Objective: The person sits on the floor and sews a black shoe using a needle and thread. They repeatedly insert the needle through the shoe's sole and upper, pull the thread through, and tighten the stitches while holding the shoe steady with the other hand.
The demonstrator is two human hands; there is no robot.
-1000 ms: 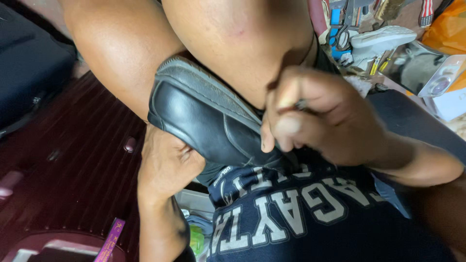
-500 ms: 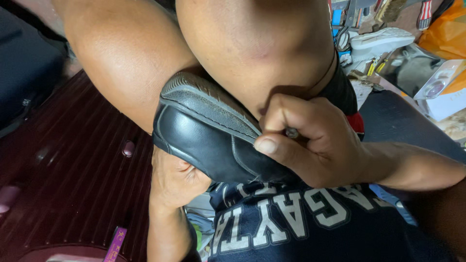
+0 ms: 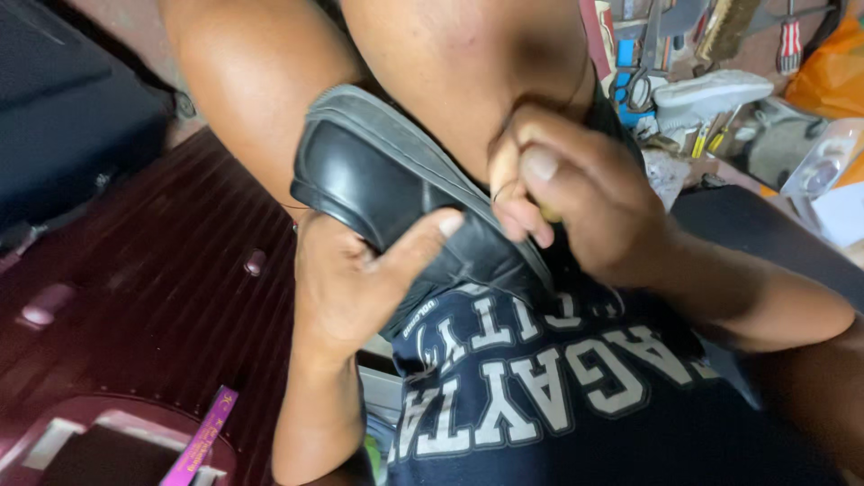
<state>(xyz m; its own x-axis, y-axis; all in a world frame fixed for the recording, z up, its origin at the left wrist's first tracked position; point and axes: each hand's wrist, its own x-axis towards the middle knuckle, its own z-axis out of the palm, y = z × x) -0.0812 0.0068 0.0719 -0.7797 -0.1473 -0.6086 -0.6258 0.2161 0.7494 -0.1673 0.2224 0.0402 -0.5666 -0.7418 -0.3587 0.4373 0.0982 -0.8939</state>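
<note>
Since the earlier frame the left hand (image 3: pixel 346 288) has shifted from under the black leather shoe (image 3: pixel 396 193) to its side, and its thumb now lies across the upper; the right hand (image 3: pixel 567 202) has risen a little along the sole edge. The shoe sits wedged between the person's bare knees, toe pointing to the left of the view, with its grey sole (image 3: pixel 405 135) turned up against the right thigh. The left hand's fingers are wrapped round the shoe from below, thumb pressing on the shiny leather, so it grasps the shoe firmly. The right hand is clenched into a tight pinch at the seam where sole meets upper, thumb on top of curled fingers; something small seems to be held there, though what it is cannot be told. Below the hands is the person's dark shirt (image 3: pixel 558 396) with pale lettering. To the left lies a dark red ribbed mat (image 3: pixel 153 297). At upper right, well apart from the hands, scissors (image 3: pixel 634 85) and a white shoe (image 3: pixel 711 90) rest among cluttered tools.
</note>
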